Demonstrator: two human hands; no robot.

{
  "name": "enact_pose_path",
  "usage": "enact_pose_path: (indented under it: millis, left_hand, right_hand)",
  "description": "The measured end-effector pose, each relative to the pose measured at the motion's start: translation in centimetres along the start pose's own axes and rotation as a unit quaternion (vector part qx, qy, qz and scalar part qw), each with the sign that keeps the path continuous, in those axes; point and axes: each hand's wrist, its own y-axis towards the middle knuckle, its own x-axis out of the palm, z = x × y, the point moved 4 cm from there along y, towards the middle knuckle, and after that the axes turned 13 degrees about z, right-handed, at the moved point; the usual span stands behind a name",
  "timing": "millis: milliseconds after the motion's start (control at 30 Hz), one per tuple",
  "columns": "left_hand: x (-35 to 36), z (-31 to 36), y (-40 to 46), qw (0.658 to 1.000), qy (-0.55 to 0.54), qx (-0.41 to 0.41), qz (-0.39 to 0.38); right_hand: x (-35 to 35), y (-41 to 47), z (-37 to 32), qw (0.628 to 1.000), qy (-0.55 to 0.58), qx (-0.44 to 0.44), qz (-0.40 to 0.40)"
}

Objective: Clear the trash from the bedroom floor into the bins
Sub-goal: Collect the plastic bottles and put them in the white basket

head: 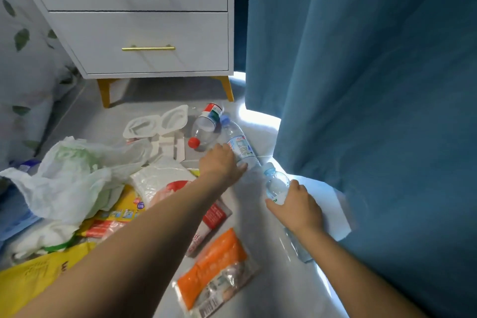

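Centre of frame, on the floor: left hand (222,162) closes over a blue-capped bottle (238,144). Right hand (296,205), lower right by the curtain (374,85), grips a smaller bottle (276,184). Bottle pickup under way; wrappers (216,266) remain. No bin in view; next move likely lifting both.
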Motion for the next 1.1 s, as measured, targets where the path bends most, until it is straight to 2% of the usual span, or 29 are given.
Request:
enact_pose_path:
  millis: [67, 133, 200, 333, 467, 667, 900, 1000, 1100]
  left_hand:
    - [1.5, 1.3, 1.8, 0.996, -0.057, -0.068, -0.012]
    - [3.2, 2.1, 3.2, 0.978, -0.134, -0.153, -0.042]
    - [4.8, 2.5, 4.1, 0.959, -0.181, -0.205, -0.072]
    - [6.3, 1.7, 5.0, 0.93, -0.239, -0.277, -0.046]
    - [5.5, 1.3, 5.0, 0.941, -0.228, -0.248, -0.043]
    - [-0.8, -1.9, 5.0, 0.953, -0.208, -0.217, 0.022]
    - [-10.7, -12.5, -0.8, 0.955, -0.16, -0.242, 0.059]
    - [-15.1, -17.5, -5.4, 0.949, -0.167, -0.259, 0.07]
    - [-20.3, -22.4, -10.8, 0.929, -0.198, -0.301, 0.081]
  right_hand:
    - [0.3, 0.1, 0.1, 1.0, 0.0, -0.004, 0.008]
    - [0.6, 0.3, 0.2, 1.0, 0.002, -0.005, 0.01]
    - [0.8, 0.4, 0.3, 1.0, 0.002, -0.004, 0.014]
    - [1.1, 0.5, 0.5, 1.0, -0.006, -0.01, 0.022]
    - [1.2, 0.7, 0.7, 1.0, -0.012, -0.005, 0.014]
    - [1.0, 0.8, 0.6, 1.0, -0.025, -0.003, 0.003]
    - [-1.4, -1.1, -0.9, 0.998, -0.035, -0.004, -0.056]
    - [-2.9, -3.3, -2.8, 0.997, 0.015, -0.009, -0.072]
    - [-5.1, -5.5, -8.0, 0.987, 0.126, -0.031, -0.097]
